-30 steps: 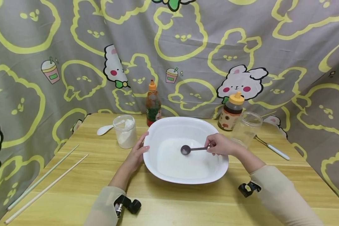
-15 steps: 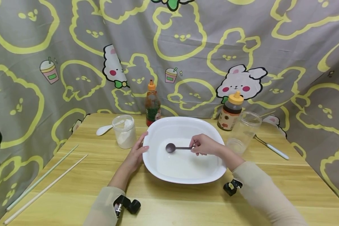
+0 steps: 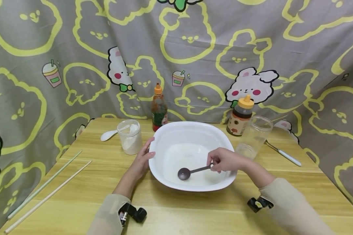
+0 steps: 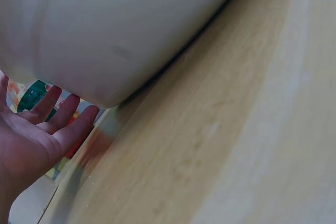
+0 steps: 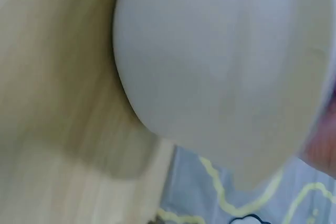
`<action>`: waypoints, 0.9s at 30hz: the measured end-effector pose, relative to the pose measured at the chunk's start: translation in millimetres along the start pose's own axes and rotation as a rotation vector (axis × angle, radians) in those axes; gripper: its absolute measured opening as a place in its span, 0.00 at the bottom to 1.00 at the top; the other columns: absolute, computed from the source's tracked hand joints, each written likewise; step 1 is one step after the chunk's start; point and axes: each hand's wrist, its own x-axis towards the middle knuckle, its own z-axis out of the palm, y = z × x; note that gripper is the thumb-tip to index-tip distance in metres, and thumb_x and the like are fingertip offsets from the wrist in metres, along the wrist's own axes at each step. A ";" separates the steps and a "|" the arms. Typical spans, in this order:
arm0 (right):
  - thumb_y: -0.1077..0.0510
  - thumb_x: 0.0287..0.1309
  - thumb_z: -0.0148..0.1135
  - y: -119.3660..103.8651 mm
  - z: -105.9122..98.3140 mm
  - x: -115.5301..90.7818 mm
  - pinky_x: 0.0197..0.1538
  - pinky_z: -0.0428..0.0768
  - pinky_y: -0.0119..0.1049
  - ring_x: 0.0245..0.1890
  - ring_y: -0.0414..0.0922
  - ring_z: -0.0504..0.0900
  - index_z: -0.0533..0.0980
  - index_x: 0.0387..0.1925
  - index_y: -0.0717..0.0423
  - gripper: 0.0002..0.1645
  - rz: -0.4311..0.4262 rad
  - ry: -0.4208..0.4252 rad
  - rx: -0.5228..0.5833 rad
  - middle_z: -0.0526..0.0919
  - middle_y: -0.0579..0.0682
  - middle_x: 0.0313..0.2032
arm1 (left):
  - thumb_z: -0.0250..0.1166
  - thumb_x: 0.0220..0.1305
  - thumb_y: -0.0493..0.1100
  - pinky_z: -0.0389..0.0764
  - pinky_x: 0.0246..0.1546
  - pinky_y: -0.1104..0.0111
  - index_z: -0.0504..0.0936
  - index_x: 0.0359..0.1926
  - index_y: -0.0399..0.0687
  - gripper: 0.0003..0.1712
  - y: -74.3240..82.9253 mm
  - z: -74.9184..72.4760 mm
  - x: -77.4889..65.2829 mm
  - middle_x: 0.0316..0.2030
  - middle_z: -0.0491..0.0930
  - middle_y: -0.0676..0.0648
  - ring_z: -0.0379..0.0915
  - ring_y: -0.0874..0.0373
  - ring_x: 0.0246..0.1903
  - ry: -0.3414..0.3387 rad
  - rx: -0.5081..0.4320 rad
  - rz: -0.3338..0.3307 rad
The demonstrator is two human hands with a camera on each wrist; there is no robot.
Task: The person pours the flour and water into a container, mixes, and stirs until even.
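A white basin with rounded corners stands mid-table, with a thin layer of whitish liquid on its bottom. My left hand holds the basin's left rim; in the left wrist view its fingers lie against the outer wall under the rim. Inside the basin, my right hand pinches the handle end of a dark brown measuring spoon. The spoon's round bowl points left, low over the liquid. From the right wrist, the basin's wall hides most of that hand.
Behind the basin stand a red sauce bottle and a brown sauce bottle. A jar of white powder and a white spoon are left. To the right are a clear jar and a blue-handled utensil. Two sticks lie far left.
My right hand first swept the measuring spoon left through the basin, then brought it back right and nearer to me, toward the front wall. My left hand has stayed at the rim.
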 end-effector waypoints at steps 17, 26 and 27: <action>0.67 0.45 0.57 13.4 -25.1 -1.7 0.18 0.67 0.34 0.16 0.42 0.68 0.74 0.26 0.59 0.03 0.238 0.199 -0.120 0.72 0.49 0.15 | 0.44 0.58 0.32 0.73 0.38 0.63 0.48 0.65 0.53 0.34 0.8 0.2 -0.2 0.59 0.52 0.36 0.56 0.39 0.51 0.000 -0.011 -0.004; 0.66 0.47 0.57 13.3 -9.4 37.4 0.13 0.62 0.30 0.09 0.40 0.63 0.74 0.30 0.63 0.05 0.196 0.175 0.066 0.73 0.50 0.13 | 0.47 0.57 0.33 0.73 0.38 0.61 0.49 0.65 0.55 0.34 -2.8 -2.5 2.1 0.58 0.53 0.36 0.56 0.38 0.51 0.003 -0.032 -0.013; 0.66 0.46 0.57 11.9 -6.3 39.9 0.13 0.62 0.29 0.08 0.39 0.62 0.74 0.30 0.64 0.05 0.180 0.161 0.077 0.73 0.50 0.13 | 0.46 0.58 0.33 0.72 0.38 0.61 0.49 0.65 0.55 0.34 -2.1 -1.9 1.7 0.58 0.52 0.36 0.56 0.38 0.51 0.001 -0.030 -0.012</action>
